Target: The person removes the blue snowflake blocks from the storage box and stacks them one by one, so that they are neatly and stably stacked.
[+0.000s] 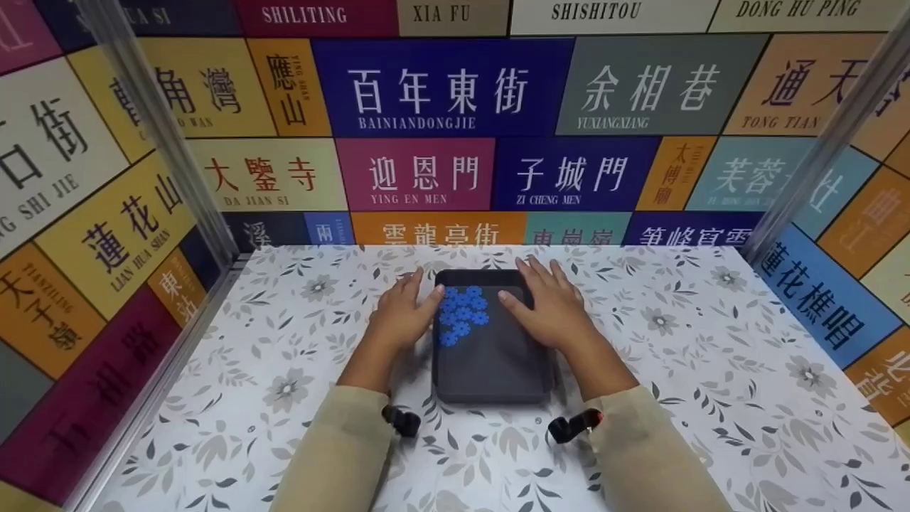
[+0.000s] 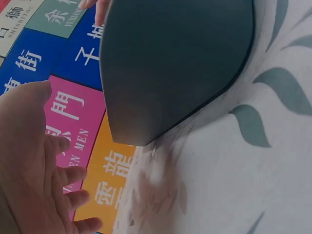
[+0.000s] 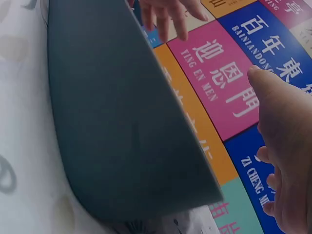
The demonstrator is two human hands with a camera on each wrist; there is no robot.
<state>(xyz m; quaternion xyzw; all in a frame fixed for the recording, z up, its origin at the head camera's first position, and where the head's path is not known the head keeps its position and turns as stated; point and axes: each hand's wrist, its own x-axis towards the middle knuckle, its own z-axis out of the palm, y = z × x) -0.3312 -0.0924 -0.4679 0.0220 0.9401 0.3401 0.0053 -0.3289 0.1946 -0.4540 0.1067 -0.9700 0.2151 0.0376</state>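
A dark grey rectangular tray (image 1: 490, 370) stands on the table, with several small blue flower-shaped pieces (image 1: 463, 313) grouped in its upper left part. Beside its left wall is my left hand (image 1: 399, 313), fingers spread and thumb toward the rim. My right hand (image 1: 556, 309) is at the right side, its thumb over the tray's inside in the head view. From the left wrist, a gap shows between the left hand (image 2: 29, 151) and the tray's outer wall (image 2: 175, 63). The right wrist view likewise shows the right hand (image 3: 287, 131) apart from the wall (image 3: 122, 122), fingers loosely extended.
A white tablecloth (image 1: 284, 441) printed with grey leaves and flowers covers the table. Colourful panels (image 1: 441, 85) with Chinese place names rise behind and along both sides. Clear upright edges (image 1: 181, 142) stand at the corners. Each wrist carries a small black camera (image 1: 574, 427).
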